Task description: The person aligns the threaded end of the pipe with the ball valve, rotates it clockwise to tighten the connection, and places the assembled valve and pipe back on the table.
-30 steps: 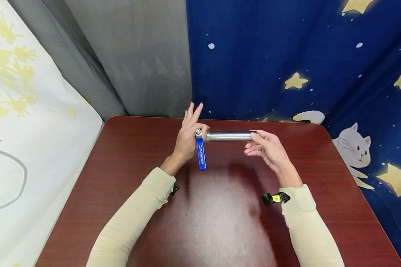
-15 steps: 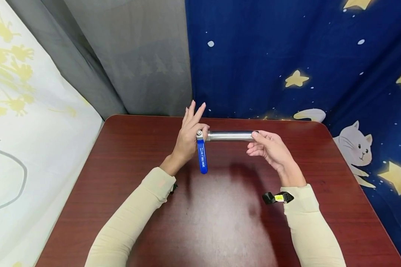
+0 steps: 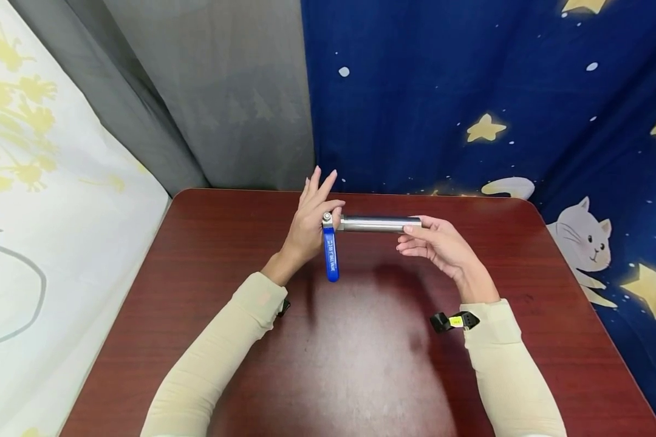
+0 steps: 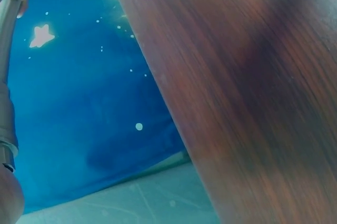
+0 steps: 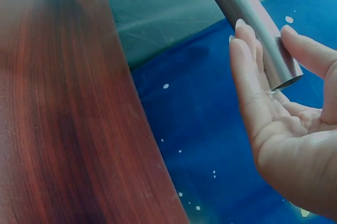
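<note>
A steel ball valve [image 3: 327,218] with a blue lever handle [image 3: 331,255] is held up over the table by my left hand [image 3: 304,229]. The thumb and index finger grip the valve body while the other fingers point up and away. From the valve a shiny steel pipe [image 3: 377,224] runs level to the right. Around its far end, the thumb and fingers of my right hand [image 3: 443,243] pinch the tube. In the right wrist view the open pipe end [image 5: 287,82] shows between thumb and fingers. The left wrist view catches only part of the pipe [image 4: 6,50] at its left edge.
Beneath both hands lies a dark red wooden table [image 3: 251,364] with rounded far corners. A grey curtain [image 3: 240,91] and a blue star curtain [image 3: 393,91] hang behind it, with white patterned cloth [image 3: 60,243] at the left. Each wrist wears a small black camera.
My right thumb has slid lower and slightly left on the pipe, leaving the pipe's right end showing. The valve, lever and left hand have stayed almost in place.
</note>
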The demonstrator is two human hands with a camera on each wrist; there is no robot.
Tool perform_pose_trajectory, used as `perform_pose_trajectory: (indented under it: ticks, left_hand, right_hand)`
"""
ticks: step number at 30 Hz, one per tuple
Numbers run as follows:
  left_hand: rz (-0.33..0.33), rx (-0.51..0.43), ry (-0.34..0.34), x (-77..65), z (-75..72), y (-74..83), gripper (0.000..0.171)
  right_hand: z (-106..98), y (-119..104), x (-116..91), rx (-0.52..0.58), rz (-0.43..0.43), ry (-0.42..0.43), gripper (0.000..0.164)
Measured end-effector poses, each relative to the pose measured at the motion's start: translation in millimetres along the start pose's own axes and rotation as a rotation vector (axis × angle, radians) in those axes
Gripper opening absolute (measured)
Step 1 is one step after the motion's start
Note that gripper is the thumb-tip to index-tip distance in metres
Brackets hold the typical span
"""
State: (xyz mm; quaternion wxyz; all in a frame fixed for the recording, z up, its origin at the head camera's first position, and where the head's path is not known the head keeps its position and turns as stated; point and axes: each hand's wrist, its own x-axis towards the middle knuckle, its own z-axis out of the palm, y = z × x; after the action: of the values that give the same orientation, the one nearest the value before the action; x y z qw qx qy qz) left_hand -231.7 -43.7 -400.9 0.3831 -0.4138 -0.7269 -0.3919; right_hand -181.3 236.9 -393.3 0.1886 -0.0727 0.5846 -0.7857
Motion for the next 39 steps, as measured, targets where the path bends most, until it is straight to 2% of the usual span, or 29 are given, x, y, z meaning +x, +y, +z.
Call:
perform_pose_trajectory:
  ticks: [12,18,26,31,36,39]
  left_hand:
    - [-0.042,-0.013,-0.035,-6.1,0.1,-0.8,0.021]
    - [-0.059,-0.031,-0.050,-10.9,0.1,-2.8,0.020]
    - [-0.103,-0.026,-0.141,-16.1,-1.1,-7.5,0.023]
    - [-0.144,0.010,-0.212,-20.1,-3.0,-10.5,0.026]
    - [-0.195,0.079,-0.317,-24.3,-5.6,-13.7,0.029]
    - [-0.217,0.126,-0.362,-27.7,-6.9,-16.3,0.032]
  right_hand:
    - [0.3,1.3,2.8,-0.030,0.036,0.012,0.034]
    - [2.9,2.2,6.8,-0.108,0.072,0.042,0.035]
    - [4.6,1.9,10.4,-0.405,0.101,0.125,0.043]
    - [3.2,1.4,14.4,-0.580,0.118,0.150,0.047]
    - [1.0,0.4,16.8,-0.899,0.082,0.149,0.043]
    - [0.2,2.9,19.7,-1.123,0.006,0.101,0.038]
